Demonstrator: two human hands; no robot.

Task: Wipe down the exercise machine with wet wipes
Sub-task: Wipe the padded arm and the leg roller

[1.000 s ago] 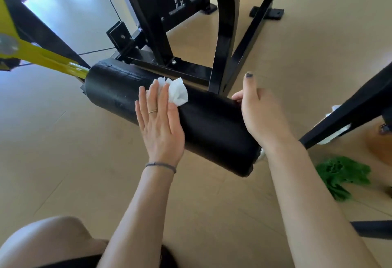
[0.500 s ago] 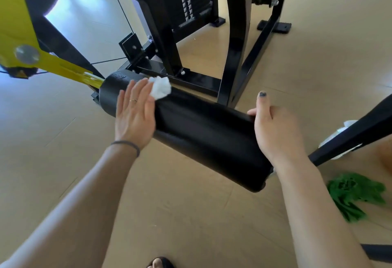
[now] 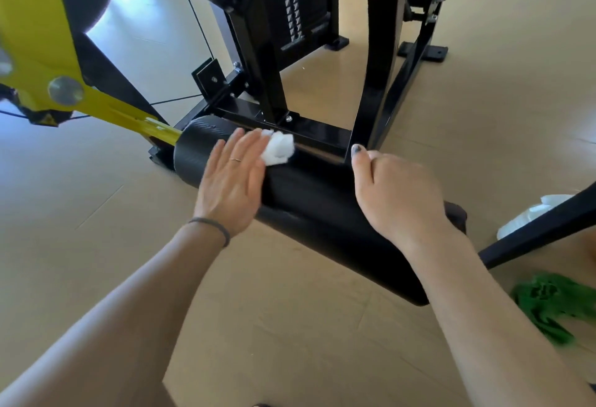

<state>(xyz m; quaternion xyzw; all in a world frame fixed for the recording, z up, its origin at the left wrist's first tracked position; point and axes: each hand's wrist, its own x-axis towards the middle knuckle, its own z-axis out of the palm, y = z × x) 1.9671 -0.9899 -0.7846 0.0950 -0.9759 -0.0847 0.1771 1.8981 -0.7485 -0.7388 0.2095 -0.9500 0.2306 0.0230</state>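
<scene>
The fingers [image 3: 240, 148] of the left hand [image 3: 230, 186] lie straight and close together, flat against the black roller pad [image 3: 309, 210] of the exercise machine, pressing a crumpled white wet wipe [image 3: 278, 148] onto the pad's upper side near its far end. The wipe bunches out past the fingertips, touching the pad. A thin ring sits on one finger and a dark band [image 3: 213, 226] circles the wrist. The right hand [image 3: 398, 195] rests over the near half of the same pad, thumb stretched along the top with a dark-painted nail; its other fingers wrap down the far side and are hidden, so it seems to grip the pad, though how tightly cannot be told.

In the head view, the pad runs diagonally from upper left to lower right, raised above the tan floor [image 3: 96, 213]. Its far end meets a yellow lever arm [image 3: 129, 116] with a round metal bolt. Behind the pad stands the black steel frame [image 3: 377, 52] on bolted feet, with the weight stack [image 3: 292, 3] further back. At the right edge, a black bar [image 3: 541, 226] crosses diagonally over a white object [image 3: 532, 213] lying on the floor, blurred and partly hidden. A green crumpled item [image 3: 554, 303] lies on the floor nearer the camera.
</scene>
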